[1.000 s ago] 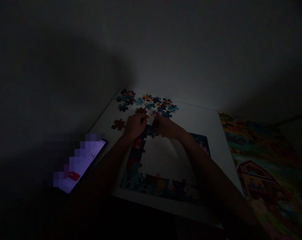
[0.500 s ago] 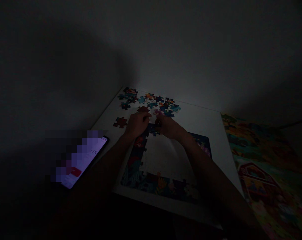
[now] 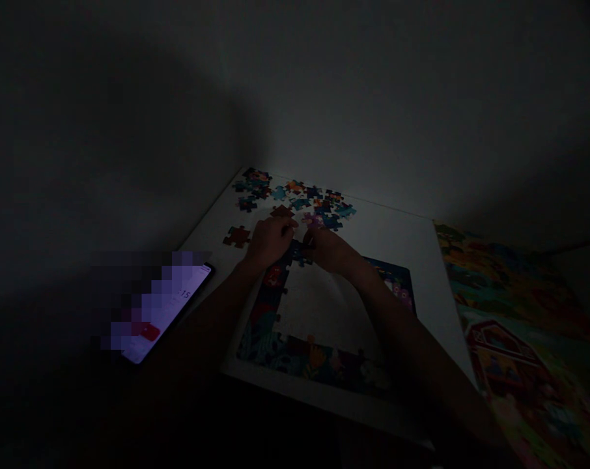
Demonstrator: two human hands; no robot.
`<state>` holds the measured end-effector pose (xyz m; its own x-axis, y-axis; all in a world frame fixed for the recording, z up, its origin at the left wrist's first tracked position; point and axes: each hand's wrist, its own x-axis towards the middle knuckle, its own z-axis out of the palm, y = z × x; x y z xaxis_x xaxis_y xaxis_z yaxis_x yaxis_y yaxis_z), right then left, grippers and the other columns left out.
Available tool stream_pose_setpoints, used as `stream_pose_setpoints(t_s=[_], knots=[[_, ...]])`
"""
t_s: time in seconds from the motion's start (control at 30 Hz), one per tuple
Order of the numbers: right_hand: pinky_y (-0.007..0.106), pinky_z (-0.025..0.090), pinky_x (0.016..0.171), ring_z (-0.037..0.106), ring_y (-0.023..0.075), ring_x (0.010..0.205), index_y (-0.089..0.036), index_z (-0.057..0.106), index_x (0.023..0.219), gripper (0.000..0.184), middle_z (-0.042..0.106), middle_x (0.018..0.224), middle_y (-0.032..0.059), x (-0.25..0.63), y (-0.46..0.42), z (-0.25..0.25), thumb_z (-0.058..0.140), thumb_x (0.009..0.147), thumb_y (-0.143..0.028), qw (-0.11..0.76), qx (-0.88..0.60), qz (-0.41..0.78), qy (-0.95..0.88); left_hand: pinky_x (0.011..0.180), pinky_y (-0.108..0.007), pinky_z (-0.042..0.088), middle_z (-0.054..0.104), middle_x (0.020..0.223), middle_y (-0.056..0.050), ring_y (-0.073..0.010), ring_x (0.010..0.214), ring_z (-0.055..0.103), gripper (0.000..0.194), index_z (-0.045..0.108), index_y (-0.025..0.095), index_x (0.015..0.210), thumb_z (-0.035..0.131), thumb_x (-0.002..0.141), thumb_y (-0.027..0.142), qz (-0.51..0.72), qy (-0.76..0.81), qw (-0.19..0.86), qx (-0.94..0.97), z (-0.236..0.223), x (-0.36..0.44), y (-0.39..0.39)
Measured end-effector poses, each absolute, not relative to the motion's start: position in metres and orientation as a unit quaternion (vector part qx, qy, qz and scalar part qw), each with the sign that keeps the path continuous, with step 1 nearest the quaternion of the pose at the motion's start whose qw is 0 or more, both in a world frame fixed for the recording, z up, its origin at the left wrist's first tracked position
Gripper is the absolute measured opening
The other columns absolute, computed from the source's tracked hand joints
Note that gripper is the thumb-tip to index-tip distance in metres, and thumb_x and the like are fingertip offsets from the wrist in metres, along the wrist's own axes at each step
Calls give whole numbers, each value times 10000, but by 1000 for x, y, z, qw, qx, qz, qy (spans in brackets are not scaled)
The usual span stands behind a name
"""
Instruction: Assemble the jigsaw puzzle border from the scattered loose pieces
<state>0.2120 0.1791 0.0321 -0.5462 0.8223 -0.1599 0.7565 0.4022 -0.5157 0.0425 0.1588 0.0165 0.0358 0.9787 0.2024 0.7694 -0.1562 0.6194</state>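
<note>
Left hand point(image 3: 271, 238) curled, right hand point(image 3: 324, 249) bent at dark blue jigsaw piece point(image 3: 301, 254), far-left corner of jigsaw border point(image 3: 273, 279), seemingly steadying it; dimness hides whether either grips. Loose pieces point(image 3: 319, 203) beyond, presumably for easy reach.

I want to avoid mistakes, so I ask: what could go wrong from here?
The left hand and right hand are close to the far left corner of the puzzle border, so a nudge might pull it apart. In such dim light, the loose pieces beyond the hands could be confused.
</note>
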Motion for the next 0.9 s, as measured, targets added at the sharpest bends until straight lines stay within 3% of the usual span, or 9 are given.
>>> stream_pose_setpoints(t_s=[0.13, 0.33, 0.9], knots=[[335, 402, 732, 579, 236, 911, -149, 621, 1009, 208, 629, 1044, 144, 216, 179, 36, 611, 817, -226, 63, -485, 262, -832, 949, -338, 508, 749, 1073, -39, -194, 971, 689, 269, 739, 216, 1017, 532, 866, 133, 301, 628, 171, 697, 15, 42, 159], [360, 415, 792, 559, 282, 971, -158, 626, 990, 315, 629, 996, 124, 213, 173, 47, 748, 721, -268, 44, -397, 263, -878, 940, -334, 507, 750, 1078, -39, -197, 978, 688, 260, 741, 216, 1005, 526, 876, 146, 304, 628, 169, 696, 13, 42, 160], [354, 385, 722, 542, 253, 895, -143, 616, 1008, 277, 621, 974, 131, 213, 172, 48, 675, 754, -234, 56, -418, 249, -872, 940, -340, 507, 752, 1057, -40, -195, 956, 691, 271, 741, 214, 1007, 530, 864, 124, 308, 629, 169, 694, 15, 42, 159]])
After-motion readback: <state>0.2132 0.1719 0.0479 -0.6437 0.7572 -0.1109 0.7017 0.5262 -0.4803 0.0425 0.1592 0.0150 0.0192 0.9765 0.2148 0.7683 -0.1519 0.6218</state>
